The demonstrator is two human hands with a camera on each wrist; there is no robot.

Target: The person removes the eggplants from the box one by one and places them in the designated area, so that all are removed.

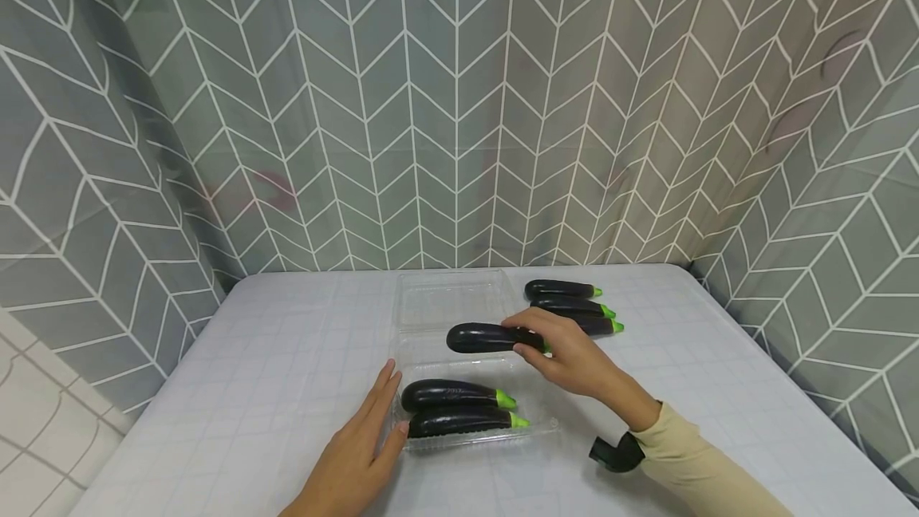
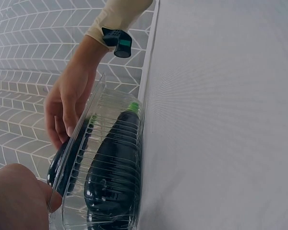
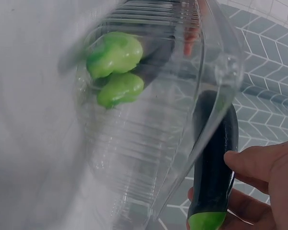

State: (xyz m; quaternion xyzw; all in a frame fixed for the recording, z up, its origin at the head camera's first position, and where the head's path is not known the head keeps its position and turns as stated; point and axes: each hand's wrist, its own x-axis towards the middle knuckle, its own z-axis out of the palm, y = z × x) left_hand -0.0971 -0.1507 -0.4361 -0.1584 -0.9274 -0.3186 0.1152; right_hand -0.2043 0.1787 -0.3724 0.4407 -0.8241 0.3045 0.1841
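My right hand [image 1: 563, 349] grips a dark eggplant [image 1: 479, 337] near its green stem end, above the back part of a clear plastic clamshell container [image 1: 495, 439]. Two more eggplants, a rear one [image 1: 448, 395] and a front one [image 1: 459, 421], lie side by side in the container's base, stems pointing right. At the container's left wall, my left hand [image 1: 359, 441] rests with fingers extended, the thumb by its front left corner. In the right wrist view the gripped eggplant [image 3: 213, 158] shows beside the clear wall, thumb on one side and fingers behind.
The container's open lid [image 1: 454, 301] lies flat toward the back of the table [image 1: 287, 357]. Several eggplants [image 1: 563, 289] lie in a group at the back right. A dark wrist strap device [image 1: 617, 453] sits at the right sleeve. Patterned curtains [image 1: 459, 102] stand behind the table.
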